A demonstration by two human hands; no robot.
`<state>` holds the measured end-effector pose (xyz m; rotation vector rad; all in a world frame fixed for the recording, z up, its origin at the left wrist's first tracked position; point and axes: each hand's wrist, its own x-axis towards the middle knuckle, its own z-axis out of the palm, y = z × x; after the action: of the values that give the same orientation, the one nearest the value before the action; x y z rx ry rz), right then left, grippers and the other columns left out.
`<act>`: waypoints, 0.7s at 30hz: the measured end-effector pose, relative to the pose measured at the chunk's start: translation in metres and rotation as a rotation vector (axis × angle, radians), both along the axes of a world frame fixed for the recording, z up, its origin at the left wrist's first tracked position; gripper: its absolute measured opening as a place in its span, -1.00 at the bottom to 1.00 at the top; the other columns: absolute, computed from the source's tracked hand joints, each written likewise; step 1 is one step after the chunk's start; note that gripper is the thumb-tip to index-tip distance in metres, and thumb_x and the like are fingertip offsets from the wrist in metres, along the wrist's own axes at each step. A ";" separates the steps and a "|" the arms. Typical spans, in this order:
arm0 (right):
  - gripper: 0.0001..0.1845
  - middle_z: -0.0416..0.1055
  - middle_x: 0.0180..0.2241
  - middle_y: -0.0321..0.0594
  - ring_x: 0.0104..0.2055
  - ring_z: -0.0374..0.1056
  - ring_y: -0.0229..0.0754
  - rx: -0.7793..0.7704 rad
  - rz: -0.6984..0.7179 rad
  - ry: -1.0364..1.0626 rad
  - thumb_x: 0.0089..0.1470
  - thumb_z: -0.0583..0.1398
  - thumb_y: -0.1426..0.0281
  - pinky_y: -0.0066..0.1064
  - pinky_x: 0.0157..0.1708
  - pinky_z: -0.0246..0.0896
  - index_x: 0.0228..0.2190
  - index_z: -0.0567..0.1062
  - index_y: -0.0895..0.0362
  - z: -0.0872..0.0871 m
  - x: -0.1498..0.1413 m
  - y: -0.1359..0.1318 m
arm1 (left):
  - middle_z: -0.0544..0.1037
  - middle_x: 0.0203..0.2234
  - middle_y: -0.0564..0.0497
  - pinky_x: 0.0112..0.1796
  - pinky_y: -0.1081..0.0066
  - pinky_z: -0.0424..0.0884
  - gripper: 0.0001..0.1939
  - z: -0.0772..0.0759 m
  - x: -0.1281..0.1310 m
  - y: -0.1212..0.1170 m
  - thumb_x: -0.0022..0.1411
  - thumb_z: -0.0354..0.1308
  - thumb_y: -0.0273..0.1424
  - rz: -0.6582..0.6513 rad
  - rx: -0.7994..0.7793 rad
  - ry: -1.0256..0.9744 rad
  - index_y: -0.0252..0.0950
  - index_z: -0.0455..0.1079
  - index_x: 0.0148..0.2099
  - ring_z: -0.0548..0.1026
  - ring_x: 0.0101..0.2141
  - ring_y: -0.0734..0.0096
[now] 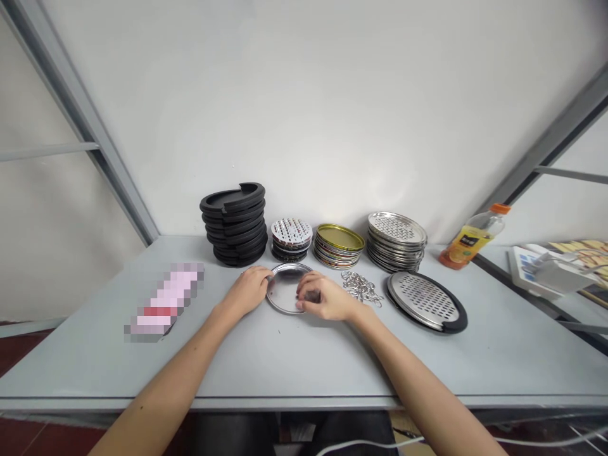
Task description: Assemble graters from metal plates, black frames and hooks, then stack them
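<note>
A shallow round metal lid (284,292) with a raised rim lies on the table in front of me. My left hand (249,288) is closed at its left rim, fingertips on the edge. Over the right part of the lid is my right hand (327,299), its fingers curled in and the thumb close to them; whatever is between them, if anything, is hidden. Just right of that hand lies a loose heap of small metal rings or clips (361,289). A perforated metal grater disc in a black holder (430,301) rests farther right.
Along the wall stand stacks of black notched rings (235,225), small perforated discs (291,237), gold-topped lids (339,244) and larger grater discs (398,237). A juice bottle (475,237) and a power strip (546,269) are at the right. A blurred-out pink object (166,301) lies left.
</note>
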<state>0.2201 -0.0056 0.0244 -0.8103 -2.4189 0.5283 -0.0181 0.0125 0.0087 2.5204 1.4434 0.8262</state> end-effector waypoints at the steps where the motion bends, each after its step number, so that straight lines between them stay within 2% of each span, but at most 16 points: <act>1: -0.88 0.48 -0.31 -0.17 -0.16 0.34 -0.15 0.025 -0.054 -0.001 0.06 0.23 0.34 -0.29 -0.05 0.20 -0.43 0.53 0.13 -0.002 0.001 0.001 | 0.58 -0.22 -0.07 -0.07 0.25 0.42 -0.62 0.000 0.000 0.000 0.18 -0.11 -0.62 -0.005 0.012 -0.012 -0.29 0.50 -0.16 0.52 -0.17 0.23; 4: -0.82 0.44 -0.15 -0.08 -0.08 0.31 -0.09 0.094 -0.215 -0.039 0.09 0.19 0.34 -0.24 -0.01 0.18 -0.28 0.53 0.15 -0.008 0.005 0.006 | 0.54 -0.15 -0.09 -0.05 0.24 0.42 -0.61 0.002 0.002 0.001 0.20 -0.13 -0.62 0.018 0.070 -0.069 -0.30 0.45 -0.06 0.49 -0.12 0.25; 8: -0.71 0.41 -0.13 -0.04 -0.07 0.30 -0.06 0.117 -0.307 -0.118 0.09 0.19 0.30 -0.21 0.00 0.17 -0.15 0.49 0.17 -0.018 0.006 0.011 | 0.43 0.00 -0.16 0.06 0.17 0.34 -0.60 0.003 0.004 -0.001 0.26 -0.13 -0.56 0.068 0.143 -0.115 -0.35 0.34 0.10 0.39 0.02 0.21; 12: -0.65 0.42 -0.13 -0.02 -0.05 0.30 -0.05 0.110 -0.335 -0.138 0.12 0.18 0.27 -0.20 0.02 0.16 -0.10 0.47 0.19 -0.023 0.003 0.011 | 0.32 0.13 -0.20 0.12 0.10 0.27 -0.60 0.004 0.007 0.000 0.29 -0.10 -0.50 0.106 0.232 -0.071 -0.35 0.28 0.15 0.29 0.12 0.14; 15: -0.65 0.41 -0.10 -0.03 -0.04 0.30 -0.05 0.093 -0.334 -0.126 0.14 0.16 0.26 -0.20 0.02 0.16 -0.09 0.47 0.18 -0.024 0.003 0.011 | 0.28 0.17 -0.25 0.10 0.06 0.27 -0.57 0.009 0.013 0.006 0.24 -0.11 -0.58 0.190 0.328 0.001 -0.41 0.29 0.14 0.25 0.15 0.06; 17: -0.66 0.41 -0.09 -0.03 -0.04 0.30 -0.06 0.086 -0.329 -0.116 0.14 0.16 0.27 -0.20 0.03 0.16 -0.09 0.46 0.17 -0.025 0.004 0.012 | 0.29 0.17 -0.27 0.09 0.06 0.28 -0.58 0.014 0.019 0.011 0.22 -0.11 -0.61 0.223 0.395 0.028 -0.45 0.32 0.10 0.25 0.15 0.03; 21: -0.66 0.40 -0.09 -0.04 -0.03 0.30 -0.06 0.080 -0.317 -0.097 0.14 0.15 0.28 -0.21 0.03 0.16 -0.08 0.46 0.18 -0.027 0.006 0.015 | 0.40 0.09 -0.24 0.08 0.11 0.29 -0.65 0.024 0.035 0.019 0.24 -0.09 -0.57 0.184 0.477 -0.001 -0.44 0.38 0.02 0.33 0.08 0.08</act>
<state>0.2260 0.0089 -0.0025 -1.1798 -2.3165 0.2731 0.0169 0.0318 0.0326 2.7296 1.6627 1.3444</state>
